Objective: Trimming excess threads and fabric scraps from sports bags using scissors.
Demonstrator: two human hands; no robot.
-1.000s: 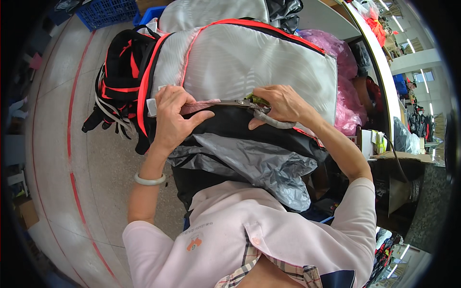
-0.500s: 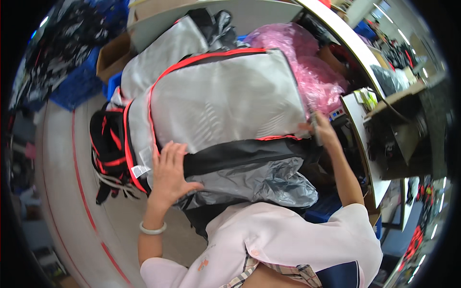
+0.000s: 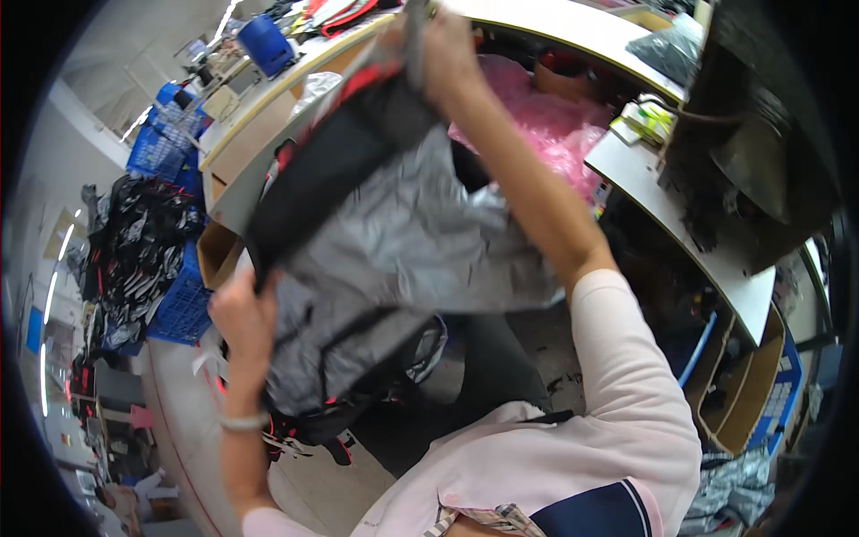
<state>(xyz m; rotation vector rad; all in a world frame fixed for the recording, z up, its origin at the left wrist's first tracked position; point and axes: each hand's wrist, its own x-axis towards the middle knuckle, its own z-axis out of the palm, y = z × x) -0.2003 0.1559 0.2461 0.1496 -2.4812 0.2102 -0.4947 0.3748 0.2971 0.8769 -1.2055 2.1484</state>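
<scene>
Bag, centre: your left hand, fingers closed on its left edge, your right hand, curled at its far end, hold too blurred to tell; pink plastic beyond, blue crate left, table right.

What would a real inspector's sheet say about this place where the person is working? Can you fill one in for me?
Surface: white worktop at the right; white-topped bench behind.
Job's things: black and silver-grey bag, held up at a slant, blurred in places.
Clutter: pink plastic wrap behind the bag; blue crate at the left, heaped with dark items.
Hands: left hand grips the bag's lower end; right hand is at the upper end, blurred, with an unclear grey object.
Cables: one dark cord-like strip, right; can't tell for sure.
Surroundings: pale floor, blue container.
</scene>
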